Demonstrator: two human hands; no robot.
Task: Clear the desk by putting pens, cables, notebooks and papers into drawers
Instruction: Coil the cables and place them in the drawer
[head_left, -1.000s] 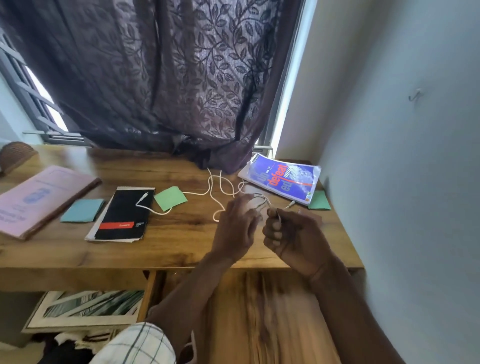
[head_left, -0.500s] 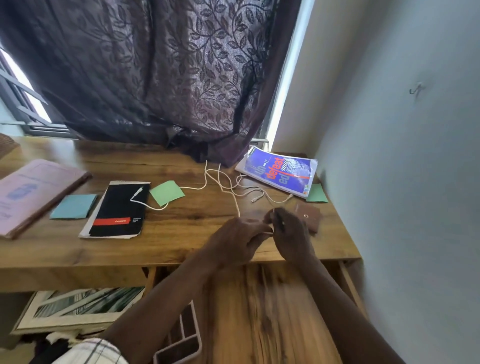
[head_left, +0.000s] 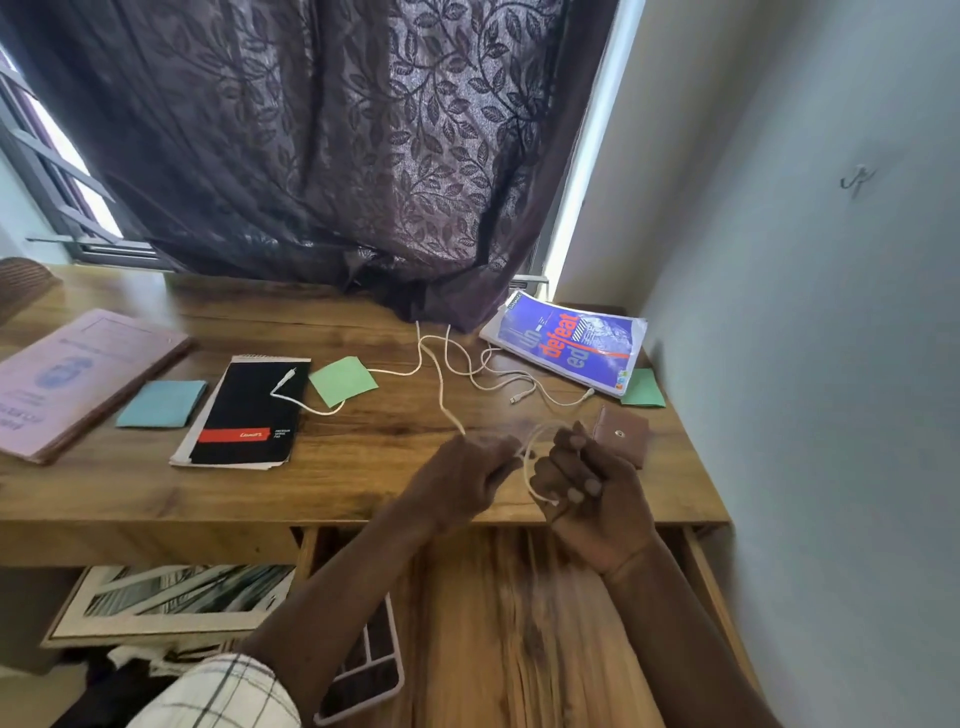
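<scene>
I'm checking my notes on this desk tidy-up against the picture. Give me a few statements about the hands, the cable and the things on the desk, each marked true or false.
1. The left hand and the right hand both hold a white cable. True.
2. The brown wallet lies in the open drawer. False: it lies on the desk, just beyond the right hand.
3. One plug end of a white cable rests on the black notepad. True.
4. The blue book lies at the desk's left end. False: it lies at the back right corner, by the wall.
</scene>
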